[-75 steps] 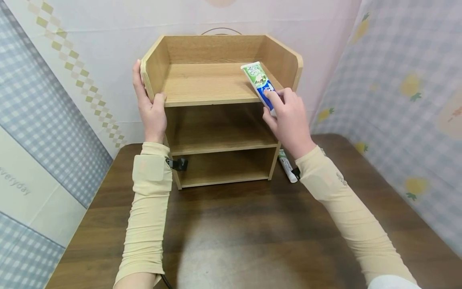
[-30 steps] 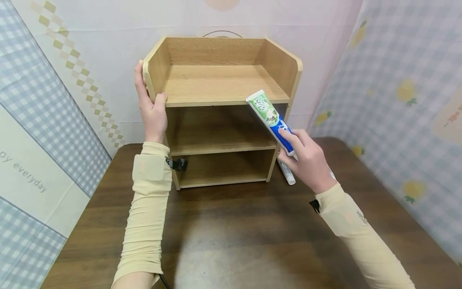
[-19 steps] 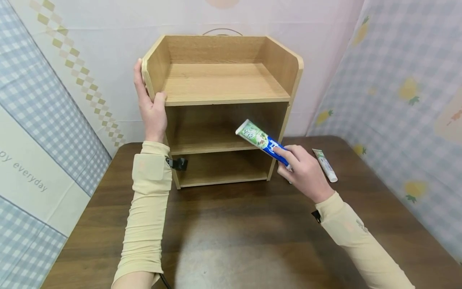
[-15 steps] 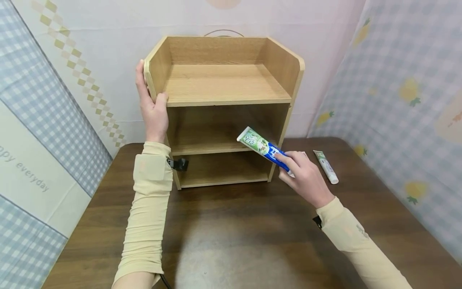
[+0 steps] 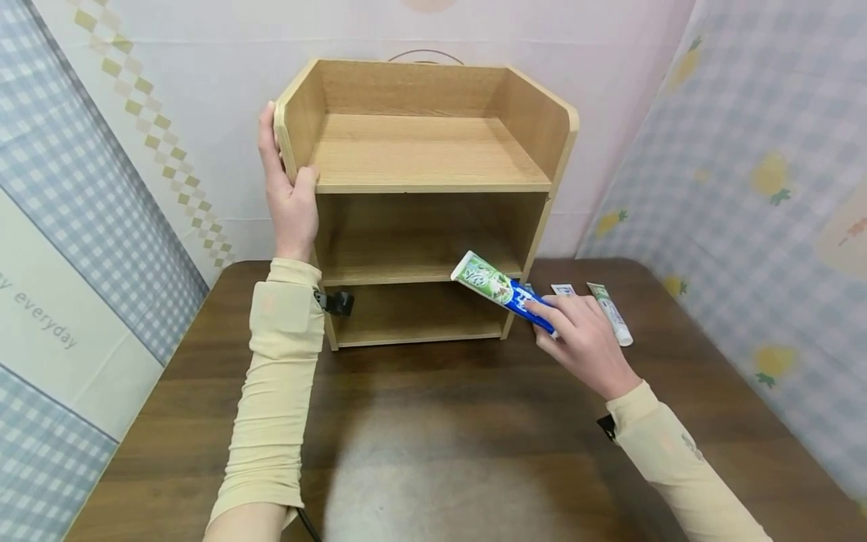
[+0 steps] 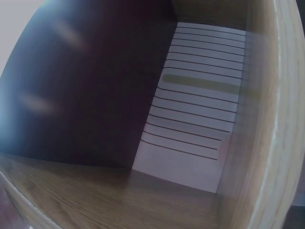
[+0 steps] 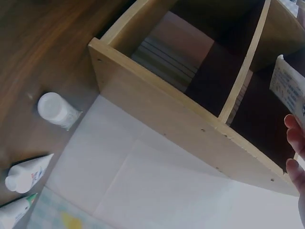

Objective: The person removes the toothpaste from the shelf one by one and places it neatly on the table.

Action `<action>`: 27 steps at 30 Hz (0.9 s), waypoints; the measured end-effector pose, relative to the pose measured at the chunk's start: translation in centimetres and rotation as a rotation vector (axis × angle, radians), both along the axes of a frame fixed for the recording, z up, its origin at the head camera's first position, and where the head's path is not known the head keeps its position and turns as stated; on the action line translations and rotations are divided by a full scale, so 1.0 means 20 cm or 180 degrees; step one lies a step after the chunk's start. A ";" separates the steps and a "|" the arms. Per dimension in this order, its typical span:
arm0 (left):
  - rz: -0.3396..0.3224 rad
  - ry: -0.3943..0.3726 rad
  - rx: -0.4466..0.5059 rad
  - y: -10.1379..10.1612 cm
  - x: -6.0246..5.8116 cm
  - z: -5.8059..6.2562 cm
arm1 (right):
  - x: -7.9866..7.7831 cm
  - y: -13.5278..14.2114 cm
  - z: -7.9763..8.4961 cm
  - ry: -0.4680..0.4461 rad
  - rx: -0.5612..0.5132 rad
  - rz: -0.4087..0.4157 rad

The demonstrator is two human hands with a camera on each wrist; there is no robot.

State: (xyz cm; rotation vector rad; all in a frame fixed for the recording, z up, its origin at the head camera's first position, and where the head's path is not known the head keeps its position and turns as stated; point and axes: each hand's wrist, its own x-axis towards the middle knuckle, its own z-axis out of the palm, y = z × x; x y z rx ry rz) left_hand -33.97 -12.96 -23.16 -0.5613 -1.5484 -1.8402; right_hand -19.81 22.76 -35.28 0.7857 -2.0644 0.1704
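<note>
A light wooden shelf unit (image 5: 433, 188) stands on the table, with an open-fronted top tier and two compartments below. My left hand (image 5: 291, 192) grips the left side panel near its top, thumb at the front edge and fingers on the outer face. My right hand (image 5: 582, 335) holds a green-and-blue toothpaste tube (image 5: 501, 290) by its blue end. The tube slants up to the left, its flat white end before the middle board's front edge. In the right wrist view, the tube (image 7: 289, 88) shows its printed white back, beside the fingertips (image 7: 295, 140).
On the table right of the unit lie a toothpaste tube (image 5: 611, 315) and another tube (image 5: 562, 289) mostly behind my right hand. Three tubes, including a white-capped tube (image 7: 55, 109), show in the right wrist view. Patterned cloth (image 5: 731, 188) hangs at the right.
My right hand has brought the toothpaste tube down from the top tier to before the lower compartments, tilting it flatter. Tubes on the table have come into sight. My left hand keeps its grip.
</note>
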 end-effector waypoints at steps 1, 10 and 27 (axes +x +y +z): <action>-0.0001 0.0002 -0.0003 0.00 0.00 0.00 | 0.01 0.00 0.00 0.0006 0.0003 -0.0018; -0.0004 0.0011 0.0016 -0.01 0.00 0.00 | 0.06 0.07 -0.04 0.0159 -0.0154 -0.0093; -0.0004 0.0000 0.0018 -0.01 0.00 0.00 | 0.19 0.34 -0.16 0.0391 -0.0274 -0.0586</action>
